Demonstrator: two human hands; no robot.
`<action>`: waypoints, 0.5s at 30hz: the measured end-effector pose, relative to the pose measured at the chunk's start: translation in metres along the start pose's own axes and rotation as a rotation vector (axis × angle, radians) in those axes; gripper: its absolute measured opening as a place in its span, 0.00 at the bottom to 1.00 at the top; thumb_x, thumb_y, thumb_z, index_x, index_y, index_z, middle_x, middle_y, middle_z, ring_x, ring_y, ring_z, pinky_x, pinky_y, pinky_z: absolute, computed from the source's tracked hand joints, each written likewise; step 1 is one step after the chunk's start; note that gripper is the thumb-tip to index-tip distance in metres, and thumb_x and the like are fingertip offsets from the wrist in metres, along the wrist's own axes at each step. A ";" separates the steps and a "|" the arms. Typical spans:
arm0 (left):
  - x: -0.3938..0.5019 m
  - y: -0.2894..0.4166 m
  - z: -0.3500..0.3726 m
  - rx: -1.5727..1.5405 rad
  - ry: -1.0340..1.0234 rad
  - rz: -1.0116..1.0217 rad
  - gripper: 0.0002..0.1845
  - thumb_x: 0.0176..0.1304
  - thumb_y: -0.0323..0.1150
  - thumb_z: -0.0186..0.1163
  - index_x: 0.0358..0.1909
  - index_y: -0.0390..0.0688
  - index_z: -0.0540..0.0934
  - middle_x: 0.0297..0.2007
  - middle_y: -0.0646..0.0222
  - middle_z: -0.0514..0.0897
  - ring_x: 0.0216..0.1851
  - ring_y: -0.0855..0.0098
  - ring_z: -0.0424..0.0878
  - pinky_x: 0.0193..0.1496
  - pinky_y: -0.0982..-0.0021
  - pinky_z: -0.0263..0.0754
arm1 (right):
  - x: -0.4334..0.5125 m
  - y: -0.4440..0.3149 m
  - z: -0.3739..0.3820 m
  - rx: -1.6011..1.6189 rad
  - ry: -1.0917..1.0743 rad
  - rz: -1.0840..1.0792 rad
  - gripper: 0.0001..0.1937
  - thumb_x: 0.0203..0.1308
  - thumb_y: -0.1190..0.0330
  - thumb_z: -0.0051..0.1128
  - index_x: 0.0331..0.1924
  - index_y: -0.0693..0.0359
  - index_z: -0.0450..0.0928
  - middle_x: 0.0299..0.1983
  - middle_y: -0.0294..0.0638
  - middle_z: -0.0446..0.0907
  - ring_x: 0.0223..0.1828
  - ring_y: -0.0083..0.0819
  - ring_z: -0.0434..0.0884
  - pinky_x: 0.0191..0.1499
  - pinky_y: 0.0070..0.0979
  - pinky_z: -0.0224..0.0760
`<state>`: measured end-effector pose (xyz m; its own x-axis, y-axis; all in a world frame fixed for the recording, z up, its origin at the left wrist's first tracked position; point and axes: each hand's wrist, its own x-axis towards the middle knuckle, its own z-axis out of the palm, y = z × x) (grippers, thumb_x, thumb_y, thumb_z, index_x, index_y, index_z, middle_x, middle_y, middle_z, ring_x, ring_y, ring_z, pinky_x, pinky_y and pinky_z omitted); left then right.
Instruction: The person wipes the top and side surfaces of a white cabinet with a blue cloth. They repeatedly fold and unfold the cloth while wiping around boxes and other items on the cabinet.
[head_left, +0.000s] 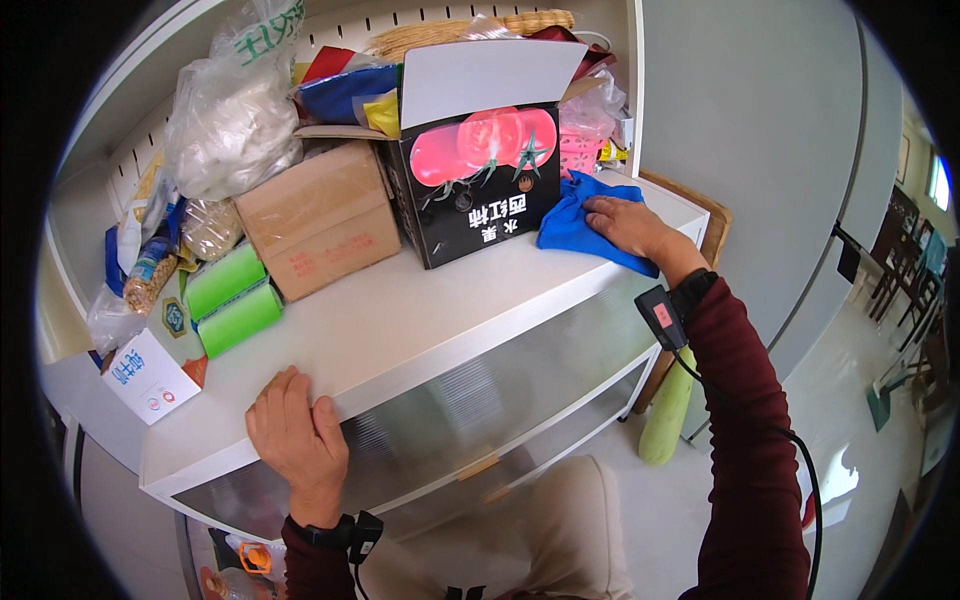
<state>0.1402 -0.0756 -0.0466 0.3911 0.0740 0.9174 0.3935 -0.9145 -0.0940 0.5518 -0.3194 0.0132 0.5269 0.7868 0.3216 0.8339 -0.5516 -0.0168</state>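
Observation:
My right hand (624, 223) lies over a bunched blue cloth (568, 229) on the right end of the white cabinet top (360, 322), fingers pressing into its folds. Just left of the cloth stands a black cardboard carton (480, 180) with tomato pictures, its flaps raised and its printing upside down. My left hand (298, 435) rests on the cabinet's front edge near the left end, holding nothing, thumb apart from the slightly bent fingers. Beyond that hand are a white printed box (154, 379) and two green packages (234, 300).
A brown cardboard box (322, 221) stands beside the carton, near a stuffed plastic bag (229, 120). A straw broom (442, 36) lies behind. Ribbed translucent doors (465, 390) front the cabinet. A long pale-green gourd (667, 412) leans at its right end. Cables (814, 495) trail from my wrist devices.

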 end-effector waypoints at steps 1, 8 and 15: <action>-0.001 0.000 0.001 0.015 0.001 0.013 0.17 0.71 0.40 0.51 0.46 0.35 0.79 0.47 0.55 0.83 0.46 0.52 0.79 0.50 0.57 0.67 | 0.004 0.006 0.000 -0.007 -0.020 -0.009 0.24 0.75 0.57 0.34 0.65 0.61 0.72 0.69 0.44 0.70 0.71 0.41 0.67 0.73 0.34 0.58; -0.005 -0.001 0.008 0.110 0.031 0.017 0.21 0.73 0.44 0.48 0.45 0.36 0.80 0.46 0.56 0.84 0.48 0.54 0.81 0.50 0.59 0.67 | 0.037 0.055 0.001 -0.093 -0.171 0.048 0.24 0.77 0.59 0.29 0.68 0.57 0.70 0.74 0.41 0.63 0.76 0.41 0.60 0.77 0.34 0.51; -0.006 -0.002 0.011 0.135 0.055 0.029 0.21 0.74 0.45 0.46 0.45 0.36 0.81 0.45 0.56 0.84 0.47 0.56 0.82 0.50 0.60 0.66 | 0.037 0.104 0.000 -0.261 -0.226 0.211 0.24 0.78 0.60 0.28 0.70 0.54 0.68 0.76 0.39 0.60 0.77 0.37 0.57 0.77 0.35 0.50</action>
<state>0.1459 -0.0703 -0.0562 0.3591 0.0225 0.9330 0.4925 -0.8538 -0.1690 0.6582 -0.3475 0.0239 0.7289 0.6740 0.1200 0.6495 -0.7362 0.1900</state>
